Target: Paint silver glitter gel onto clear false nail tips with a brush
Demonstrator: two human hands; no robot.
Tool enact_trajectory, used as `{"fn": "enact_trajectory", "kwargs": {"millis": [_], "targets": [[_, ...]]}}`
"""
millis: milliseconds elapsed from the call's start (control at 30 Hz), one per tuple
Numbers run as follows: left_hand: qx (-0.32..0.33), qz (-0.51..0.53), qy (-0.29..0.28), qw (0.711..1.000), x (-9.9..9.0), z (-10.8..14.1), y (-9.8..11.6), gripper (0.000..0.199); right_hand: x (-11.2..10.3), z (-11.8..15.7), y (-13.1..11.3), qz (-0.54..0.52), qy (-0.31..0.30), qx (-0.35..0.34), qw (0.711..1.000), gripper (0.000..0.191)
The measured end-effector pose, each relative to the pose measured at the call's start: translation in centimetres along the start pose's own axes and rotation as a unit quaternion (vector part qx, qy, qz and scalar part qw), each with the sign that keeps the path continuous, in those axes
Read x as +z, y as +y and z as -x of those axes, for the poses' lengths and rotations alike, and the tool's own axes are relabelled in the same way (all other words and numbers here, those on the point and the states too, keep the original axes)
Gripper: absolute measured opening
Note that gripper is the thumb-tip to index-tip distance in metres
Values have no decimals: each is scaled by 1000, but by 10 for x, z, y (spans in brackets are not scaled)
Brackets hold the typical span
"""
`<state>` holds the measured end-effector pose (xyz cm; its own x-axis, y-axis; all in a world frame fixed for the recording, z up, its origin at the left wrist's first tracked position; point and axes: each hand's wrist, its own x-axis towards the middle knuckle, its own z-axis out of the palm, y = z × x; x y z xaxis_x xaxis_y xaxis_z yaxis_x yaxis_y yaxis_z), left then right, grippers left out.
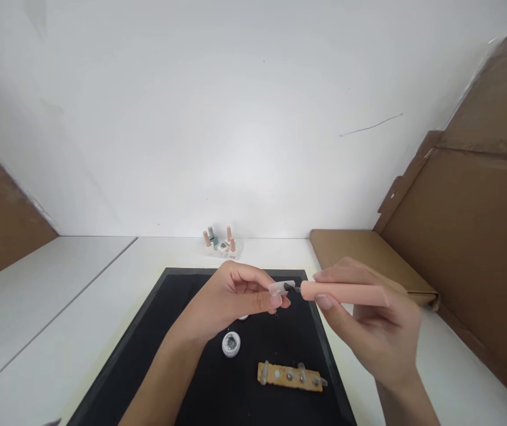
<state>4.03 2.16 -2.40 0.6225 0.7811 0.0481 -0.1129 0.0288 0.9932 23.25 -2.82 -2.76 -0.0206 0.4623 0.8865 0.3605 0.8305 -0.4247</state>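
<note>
Between the thumb and fingers of my left hand (246, 291) is a clear false nail tip (280, 288), held above the black mat. My right hand (371, 319) grips a nail polish brush by its long peach cap (342, 292). The dark bristles (289, 287) touch or nearly touch the nail tip. Below my left hand, an open small white jar (231, 344) holds something grey and glittery. A tan strip (291, 376) with several clear nail tips on it lies nearer to me on the mat. Part of another white thing shows just under my left fingers.
The black mat (147, 355) covers the middle of the white table (80, 284). At the back by the wall stands a clear tray (222, 253) of several polish bottles. A flat cardboard box (359, 254) lies behind my right hand, and tall cardboard panels (493, 207) stand at the sides.
</note>
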Motion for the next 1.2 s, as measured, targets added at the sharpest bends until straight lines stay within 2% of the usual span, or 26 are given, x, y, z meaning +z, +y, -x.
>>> {"fn": "enact_trajectory", "kwargs": {"millis": [333, 533, 767, 867, 1067, 1200], "targets": [[-17, -8, 0, 1000, -3, 0, 2, 20, -1, -1, 1, 6, 19, -69, 997, 24], [-12, -2, -4, 1000, 0, 0, 3, 20, 2, -4, -4, 12, -2, -28, 1000, 21], [-12, 14, -3, 1000, -2, 2, 0, 17, 2, -3, -3, 34, 20, -45, 998, 26], [-13, 29, -9, 999, -1, 4, 1, 14, -1, 0, -3, 6, 30, -44, 999, 26], [-9, 61, -15, 998, 4, 8, 3, 13, -4, 4, -6, -57, 26, 10, 998, 18], [-12, 80, -19, 997, 5, 9, 4, 11, -4, 1, -7, -87, -13, 15, 996, 21]]}}
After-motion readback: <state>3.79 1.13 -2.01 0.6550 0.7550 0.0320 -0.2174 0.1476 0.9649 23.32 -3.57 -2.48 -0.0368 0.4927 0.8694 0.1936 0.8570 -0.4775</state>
